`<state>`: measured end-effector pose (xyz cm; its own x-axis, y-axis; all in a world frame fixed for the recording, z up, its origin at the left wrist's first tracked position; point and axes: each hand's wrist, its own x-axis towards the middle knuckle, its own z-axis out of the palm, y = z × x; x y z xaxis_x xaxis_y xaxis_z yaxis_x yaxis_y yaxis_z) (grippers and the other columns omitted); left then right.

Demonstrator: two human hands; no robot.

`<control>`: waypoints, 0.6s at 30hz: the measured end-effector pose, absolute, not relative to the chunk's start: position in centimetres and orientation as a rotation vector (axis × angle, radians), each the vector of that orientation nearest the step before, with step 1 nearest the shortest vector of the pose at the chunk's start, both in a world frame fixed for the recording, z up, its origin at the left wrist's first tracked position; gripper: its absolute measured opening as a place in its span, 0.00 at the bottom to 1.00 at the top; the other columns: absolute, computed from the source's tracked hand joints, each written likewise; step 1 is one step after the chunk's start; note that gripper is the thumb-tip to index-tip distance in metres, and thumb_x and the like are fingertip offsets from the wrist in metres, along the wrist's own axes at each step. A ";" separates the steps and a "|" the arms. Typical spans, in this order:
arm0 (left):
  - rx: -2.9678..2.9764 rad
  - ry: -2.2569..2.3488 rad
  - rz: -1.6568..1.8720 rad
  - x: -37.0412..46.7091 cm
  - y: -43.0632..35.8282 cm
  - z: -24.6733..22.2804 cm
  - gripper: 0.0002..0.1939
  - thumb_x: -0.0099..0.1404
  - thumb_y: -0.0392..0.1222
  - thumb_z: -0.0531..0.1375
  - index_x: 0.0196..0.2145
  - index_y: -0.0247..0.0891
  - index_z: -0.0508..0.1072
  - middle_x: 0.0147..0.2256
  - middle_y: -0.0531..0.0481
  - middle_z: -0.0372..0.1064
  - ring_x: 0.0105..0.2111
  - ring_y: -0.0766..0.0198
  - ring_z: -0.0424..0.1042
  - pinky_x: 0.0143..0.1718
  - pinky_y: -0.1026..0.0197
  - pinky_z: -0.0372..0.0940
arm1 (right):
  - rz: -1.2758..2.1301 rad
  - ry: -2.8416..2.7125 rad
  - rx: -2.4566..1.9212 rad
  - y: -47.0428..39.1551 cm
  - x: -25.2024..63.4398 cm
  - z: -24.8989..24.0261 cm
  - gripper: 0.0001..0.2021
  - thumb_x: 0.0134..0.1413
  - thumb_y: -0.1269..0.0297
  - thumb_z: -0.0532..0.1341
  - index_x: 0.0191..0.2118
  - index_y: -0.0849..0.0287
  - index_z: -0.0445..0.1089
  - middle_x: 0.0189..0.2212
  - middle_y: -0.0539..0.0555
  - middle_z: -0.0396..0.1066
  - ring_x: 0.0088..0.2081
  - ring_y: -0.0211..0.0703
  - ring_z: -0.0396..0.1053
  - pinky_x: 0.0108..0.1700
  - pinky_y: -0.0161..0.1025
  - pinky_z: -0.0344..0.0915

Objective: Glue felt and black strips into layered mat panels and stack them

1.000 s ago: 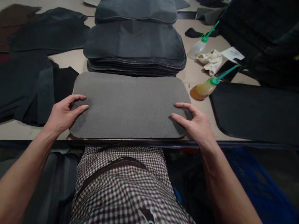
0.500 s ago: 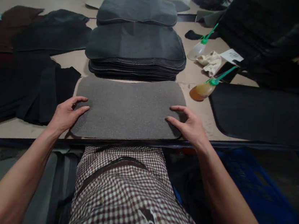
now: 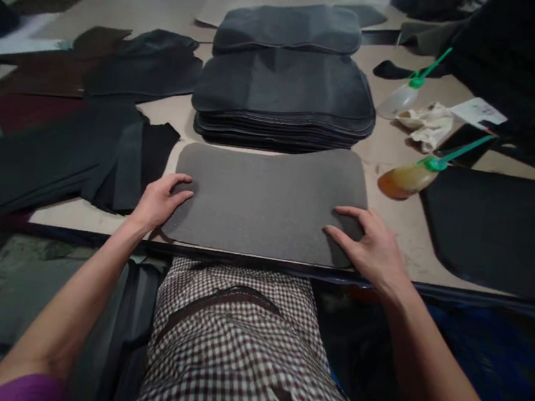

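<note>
A grey rounded panel [image 3: 267, 200] lies flat along the table's front edge, its upper face matt and slightly speckled. At its left end, my left hand [image 3: 163, 201] rests with thumb and forefinger spread apart on the surface. My right hand [image 3: 372, 243] does the same at the right end, thumb and forefinger apart on top. The other fingers of both hands are mostly hidden, and I cannot tell whether any reach under the edge. Just beyond the panel stands a stack of black panels [image 3: 286, 89] of similar shape.
Another black panel stack [image 3: 289, 27] lies farther back. To the right are a squeeze bottle with amber liquid [image 3: 407, 178], a paler bottle [image 3: 399, 99], a crumpled cloth [image 3: 427, 126] and a black panel [image 3: 502, 229]. Black fabric pieces [image 3: 78, 154] cover the left side.
The view has turned left, so everything sits farther right in the picture. Both hands stay at the ends of the grey panel, which lies in about the same place.
</note>
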<state>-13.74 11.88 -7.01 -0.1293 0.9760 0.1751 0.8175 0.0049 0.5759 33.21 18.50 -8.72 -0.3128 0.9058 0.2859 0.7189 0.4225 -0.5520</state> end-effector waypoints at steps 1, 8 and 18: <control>1.897 2.000 0.825 -13.6 11.9 -6.9 0.18 0.67 0.46 0.65 0.53 0.42 0.76 0.52 0.47 0.77 0.50 0.56 0.75 0.55 0.54 0.67 | 0.412 -2.141 -1.380 18.5 33.3 -9.0 0.23 0.63 0.42 0.62 0.55 0.53 0.71 0.47 0.60 0.71 0.48 0.60 0.72 0.50 0.55 0.70; 2.000 1.982 0.816 -13.6 11.7 -7.3 0.22 0.69 0.42 0.64 0.59 0.41 0.71 0.58 0.44 0.73 0.57 0.55 0.73 0.61 0.51 0.65 | 0.332 -2.214 -1.434 18.7 33.6 -10.2 0.31 0.62 0.32 0.55 0.57 0.50 0.70 0.48 0.64 0.69 0.47 0.69 0.70 0.46 0.63 0.69; 2.133 2.066 0.693 -13.6 11.2 -7.8 0.23 0.70 0.44 0.63 0.61 0.40 0.68 0.55 0.41 0.71 0.56 0.52 0.69 0.58 0.50 0.66 | 0.267 -2.238 -1.398 18.8 33.5 -10.0 0.28 0.63 0.36 0.56 0.58 0.48 0.69 0.50 0.67 0.68 0.52 0.77 0.68 0.50 0.71 0.68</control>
